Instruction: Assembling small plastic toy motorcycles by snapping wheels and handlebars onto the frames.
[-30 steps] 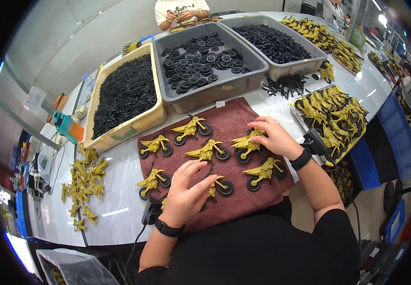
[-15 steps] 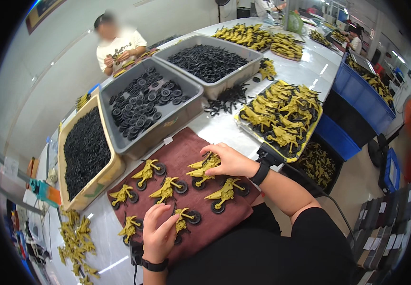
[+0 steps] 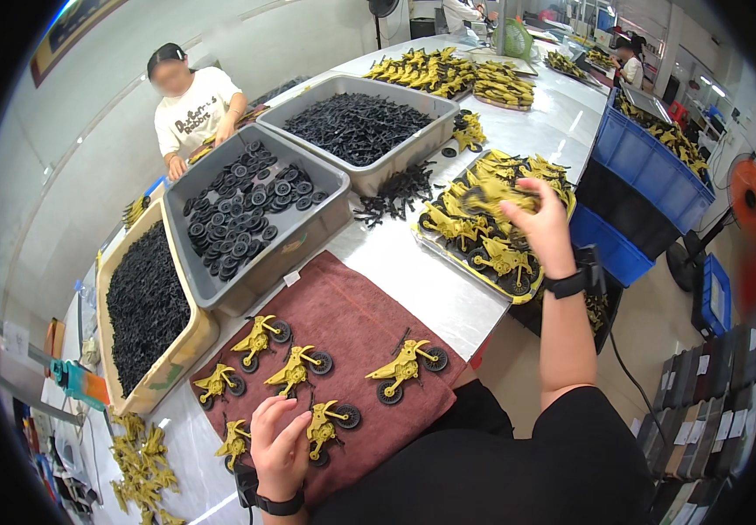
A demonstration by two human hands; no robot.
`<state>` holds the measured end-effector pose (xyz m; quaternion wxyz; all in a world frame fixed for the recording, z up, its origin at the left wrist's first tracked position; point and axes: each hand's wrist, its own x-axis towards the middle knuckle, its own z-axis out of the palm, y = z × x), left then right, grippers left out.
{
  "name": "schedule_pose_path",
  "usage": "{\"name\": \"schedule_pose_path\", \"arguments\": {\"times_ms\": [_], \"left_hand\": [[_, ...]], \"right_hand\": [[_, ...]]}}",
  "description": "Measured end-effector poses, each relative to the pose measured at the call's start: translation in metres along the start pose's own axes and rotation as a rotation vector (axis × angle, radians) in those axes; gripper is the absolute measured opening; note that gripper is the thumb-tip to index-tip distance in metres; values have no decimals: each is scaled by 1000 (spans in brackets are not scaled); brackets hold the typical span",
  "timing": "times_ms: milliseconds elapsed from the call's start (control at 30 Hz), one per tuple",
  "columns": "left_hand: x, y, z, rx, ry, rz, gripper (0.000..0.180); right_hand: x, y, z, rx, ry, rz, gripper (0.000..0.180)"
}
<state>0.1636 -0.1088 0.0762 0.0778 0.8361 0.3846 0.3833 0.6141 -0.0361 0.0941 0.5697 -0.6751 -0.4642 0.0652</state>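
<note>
Several yellow toy motorcycles with black wheels lie on a maroon cloth (image 3: pixel 356 306) in front of me. My left hand (image 3: pixel 279 451) rests on the cloth, fingers on one toy motorcycle (image 3: pixel 329 422) near the front edge. My right hand (image 3: pixel 537 223) is stretched out to the right over a tray (image 3: pixel 448 252) piled with finished yellow motorcycles and grips one yellow motorcycle (image 3: pixel 489 198) above the pile. Another toy motorcycle (image 3: pixel 407 365) lies alone at the cloth's right side.
Behind the cloth stand a tan bin of small black parts (image 3: pixel 146 306), a grey bin of black wheels (image 3: pixel 251 206) and a grey bin of black pieces (image 3: pixel 356 127). Another person (image 3: pixel 192 105) works across the table. Blue crates (image 3: pixel 649 175) sit at the right. Loose yellow parts (image 3: pixel 137 455) lie left.
My right hand has lifted a motorcycle off the cloth and carried it right to the tray. The view has swung rightward. My left hand stays on the cloth.
</note>
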Motion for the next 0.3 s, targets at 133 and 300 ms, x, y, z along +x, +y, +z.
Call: {"name": "schedule_pose_path", "arguments": {"times_ms": [133,300], "left_hand": [[2,-1,1,-18,-8,2,29],[5,1,2,-61,-21,-6,28]], "right_hand": [[12,37,-27,-292,87,8,48],[11,80,-17,-501,46,-78,53]]}}
